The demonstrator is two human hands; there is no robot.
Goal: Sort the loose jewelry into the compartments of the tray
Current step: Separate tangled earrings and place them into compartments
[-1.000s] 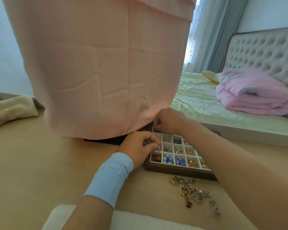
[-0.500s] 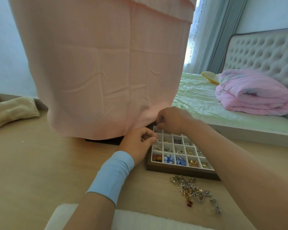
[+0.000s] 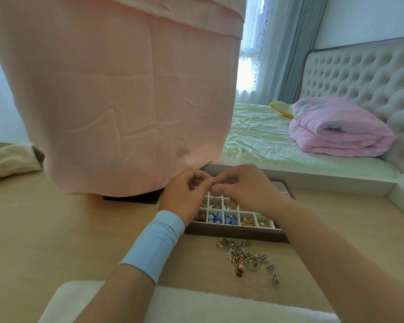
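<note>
My left hand (image 3: pixel 184 194) and right hand (image 3: pixel 243 187) pinch a small gold ring (image 3: pixel 214 182) above the gridded tray (image 3: pixel 236 236) holding blue beads (image 3: pixel 216 217) and gold pieces (image 3: pixel 247 221).

Left hand (image 3: pixel 184 194), entering from 7 o'clock, and right hand (image 3: pixel 243 190), from 4 o'clock, meet with fingers curled, fingertips pinching a ring (image 3: pixel 214 182) between them.

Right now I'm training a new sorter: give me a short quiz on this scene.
1. True or false: the tangled pile of loose metal jewelry lies outside the brown-framed white compartment tray.
2. The left hand and right hand together pinch: A, a small gold-coloured jewelry piece; B, a pearl; C, pink cloth.
3. Fill in: the round beads in the tray's front row are ___.
Key: 1 true; 2 A; 3 blue.
</note>
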